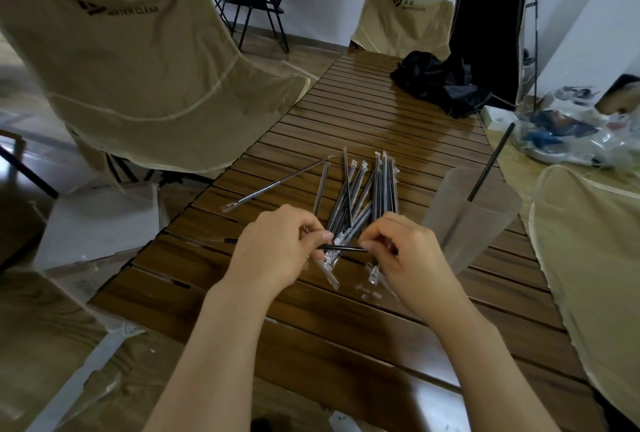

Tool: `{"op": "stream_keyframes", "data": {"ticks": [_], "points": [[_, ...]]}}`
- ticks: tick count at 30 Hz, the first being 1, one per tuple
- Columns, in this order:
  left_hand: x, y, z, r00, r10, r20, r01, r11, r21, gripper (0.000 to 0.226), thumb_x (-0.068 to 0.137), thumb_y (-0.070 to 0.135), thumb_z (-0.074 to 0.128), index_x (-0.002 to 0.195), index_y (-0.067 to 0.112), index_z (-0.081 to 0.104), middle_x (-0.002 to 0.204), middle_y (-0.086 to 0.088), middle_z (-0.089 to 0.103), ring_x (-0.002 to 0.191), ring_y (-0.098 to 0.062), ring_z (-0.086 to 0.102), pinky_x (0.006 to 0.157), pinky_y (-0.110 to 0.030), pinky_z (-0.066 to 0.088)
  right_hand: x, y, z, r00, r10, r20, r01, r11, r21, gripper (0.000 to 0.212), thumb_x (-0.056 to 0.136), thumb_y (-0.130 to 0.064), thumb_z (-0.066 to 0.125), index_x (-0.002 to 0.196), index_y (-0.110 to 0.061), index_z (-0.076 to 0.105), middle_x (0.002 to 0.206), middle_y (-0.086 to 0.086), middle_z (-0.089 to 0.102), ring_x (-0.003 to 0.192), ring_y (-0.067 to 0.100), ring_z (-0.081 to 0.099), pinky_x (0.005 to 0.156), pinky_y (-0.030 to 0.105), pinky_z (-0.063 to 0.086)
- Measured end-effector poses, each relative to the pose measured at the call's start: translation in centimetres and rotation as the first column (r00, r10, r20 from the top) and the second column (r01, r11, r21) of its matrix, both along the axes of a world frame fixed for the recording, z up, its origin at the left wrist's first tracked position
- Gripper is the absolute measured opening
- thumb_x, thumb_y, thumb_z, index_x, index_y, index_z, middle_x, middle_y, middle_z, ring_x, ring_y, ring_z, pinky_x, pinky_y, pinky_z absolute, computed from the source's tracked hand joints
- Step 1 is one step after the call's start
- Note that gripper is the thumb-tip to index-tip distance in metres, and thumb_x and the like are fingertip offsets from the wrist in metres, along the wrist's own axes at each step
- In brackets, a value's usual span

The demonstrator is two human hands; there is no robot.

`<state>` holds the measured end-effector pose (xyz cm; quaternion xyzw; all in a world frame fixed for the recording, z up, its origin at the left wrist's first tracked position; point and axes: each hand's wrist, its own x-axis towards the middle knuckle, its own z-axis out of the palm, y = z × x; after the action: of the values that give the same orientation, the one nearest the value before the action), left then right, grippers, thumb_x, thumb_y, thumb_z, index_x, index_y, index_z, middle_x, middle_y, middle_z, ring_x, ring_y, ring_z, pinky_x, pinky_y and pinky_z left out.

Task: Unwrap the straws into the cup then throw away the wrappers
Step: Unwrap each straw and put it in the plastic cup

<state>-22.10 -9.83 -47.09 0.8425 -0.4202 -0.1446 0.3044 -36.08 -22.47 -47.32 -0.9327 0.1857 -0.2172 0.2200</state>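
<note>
A black straw (343, 248) lies level between both hands, just above the slatted wooden table (381, 119). My left hand (277, 248) pinches its left part, and the straw's end sticks out past that hand. My right hand (401, 251) pinches the right end, where clear wrapper shows. Behind the hands lies a pile of several wrapped black straws (367, 189), one of them apart to the left. A frosted plastic cup (467, 216) stands at the right with one bare black straw (491, 161) leaning in it. Small clear wrapper scraps (372, 287) lie under my right hand.
Beige folding chairs stand at the left (138, 67), the far end (405, 19) and the right (595, 258). A black cloth bundle (440, 81) lies on the far right of the table. A white box (100, 220) sits on the floor at the left. Plastic bags (571, 133) are heaped at the right.
</note>
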Motion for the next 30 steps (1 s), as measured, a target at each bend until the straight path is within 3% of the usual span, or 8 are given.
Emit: {"op": "stream_keyframes", "data": {"ticks": [6, 10, 14, 18, 22, 28, 30], "points": [[0.17, 0.09, 0.13, 1.000, -0.012, 0.021, 0.012, 1.000, -0.002, 0.015, 0.093, 0.043, 0.058, 0.099, 0.034, 0.068, 0.073, 0.018, 0.068, 0.070, 0.006, 0.063, 0.068, -0.017, 0.047, -0.06, 0.07, 0.27, 1.000, 0.012, 0.016, -0.013, 0.998, 0.061, 0.015, 0.083, -0.012, 0.069, 0.079, -0.025, 0.062, 0.083, -0.018, 0.053, 0.081, -0.003, 0.051, 0.073, 0.006, 0.040], [-0.04, 0.10, 0.48, 0.998, -0.067, -0.013, 0.067, 0.997, -0.024, 0.013, 0.092, 0.043, 0.060, 0.097, 0.034, 0.067, 0.081, 0.018, 0.068, 0.077, 0.004, 0.064, 0.077, -0.020, 0.053, -0.11, -0.11, 0.24, 0.994, 0.001, 0.105, 0.002, 1.000, -0.028, 0.019, 0.080, -0.008, 0.070, 0.076, -0.025, 0.063, 0.081, -0.013, 0.056, 0.081, 0.000, 0.051, 0.072, 0.015, 0.041], [-0.25, 0.21, 0.82, 0.993, -0.108, -0.045, 0.106, 0.994, -0.035, 0.007, 0.091, 0.036, 0.064, 0.098, 0.037, 0.066, 0.084, 0.021, 0.066, 0.083, 0.006, 0.061, 0.080, -0.019, 0.046, -0.28, -0.15, 0.33, 0.982, -0.029, 0.187, 0.048, 0.994, -0.101, 0.011, 0.082, -0.014, 0.066, 0.077, -0.023, 0.065, 0.084, -0.014, 0.056, 0.084, 0.007, 0.048, 0.072, 0.020, 0.042], [-0.30, -0.06, 0.65, 0.995, -0.098, -0.025, 0.097, 0.994, -0.046, 0.011, 0.094, 0.036, 0.059, 0.100, 0.034, 0.069, 0.081, 0.020, 0.069, 0.081, 0.008, 0.062, 0.084, -0.023, 0.051, -0.08, -0.02, -0.05, 0.988, -0.020, 0.156, 0.046, 0.985, -0.167, 0.010, 0.083, -0.017, 0.066, 0.081, -0.026, 0.064, 0.090, -0.015, 0.054, 0.090, 0.005, 0.044, 0.078, 0.027, 0.038], [-0.36, -0.18, 0.41, 0.997, -0.074, -0.024, 0.072, 0.996, -0.053, 0.014, 0.094, 0.035, 0.060, 0.104, 0.031, 0.070, 0.083, 0.019, 0.071, 0.082, 0.007, 0.063, 0.087, -0.027, 0.054, 0.13, 0.21, -0.40, 0.991, -0.042, 0.131, 0.072, 0.970, -0.230, 0.012, 0.082, -0.015, 0.070, 0.083, -0.025, 0.064, 0.096, -0.011, 0.051, 0.094, 0.005, 0.041, 0.084, 0.018, 0.028], [-0.67, -0.40, 0.24, 0.999, -0.050, 0.009, 0.050, 0.997, -0.052, 0.018, 0.094, 0.031, 0.061, 0.109, 0.029, 0.069, 0.089, 0.019, 0.064, 0.083, 0.004, 0.060, 0.080, -0.017, 0.048, 0.41, 0.74, -0.63, 0.996, -0.011, 0.090, 0.034, 0.966, -0.257, 0.012, 0.080, -0.018, 0.072, 0.084, -0.027, 0.064, 0.092, -0.011, 0.047, 0.090, 0.007, 0.039, 0.076, 0.029, 0.038], [-0.73, -0.43, 0.26, 0.998, -0.061, -0.014, 0.060, 0.997, -0.050, 0.019, 0.094, 0.030, 0.060, 0.112, 0.029, 0.068, 0.093, 0.017, 0.066, 0.087, 0.002, 0.061, 0.085, -0.020, 0.050, 0.30, 0.45, -0.66, 0.995, -0.006, 0.099, 0.030, 0.971, -0.237, 0.012, 0.080, -0.019, 0.071, 0.083, -0.028, 0.064, 0.091, -0.012, 0.046, 0.090, 0.007, 0.039, 0.077, 0.029, 0.038]]}}
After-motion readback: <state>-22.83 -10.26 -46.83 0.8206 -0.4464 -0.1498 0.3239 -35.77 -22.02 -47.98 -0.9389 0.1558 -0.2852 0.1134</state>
